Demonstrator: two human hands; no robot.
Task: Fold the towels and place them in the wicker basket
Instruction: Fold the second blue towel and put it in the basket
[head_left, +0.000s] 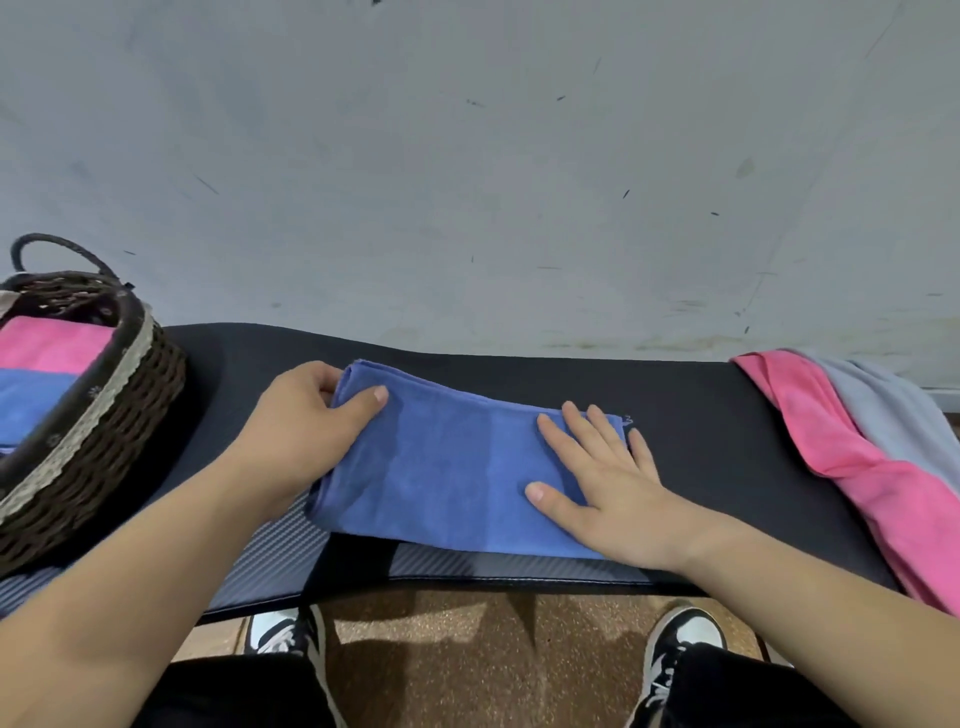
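Wicker basket far left, pink and blue towels already inside. My left hand pinches the left end of the blue towel; right hand flat, fingers spread, pinning its right end. Long axis runs left-right, so next fold probably left over right. Unfolded pink towel and grey towel wait far right.

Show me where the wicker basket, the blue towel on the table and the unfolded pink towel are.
wicker basket (104, 457): head view, on its woven outer wall.
blue towel (447, 478): head view, on the middle of its top layer.
pink towel (826, 431): head view, on its bunched middle.
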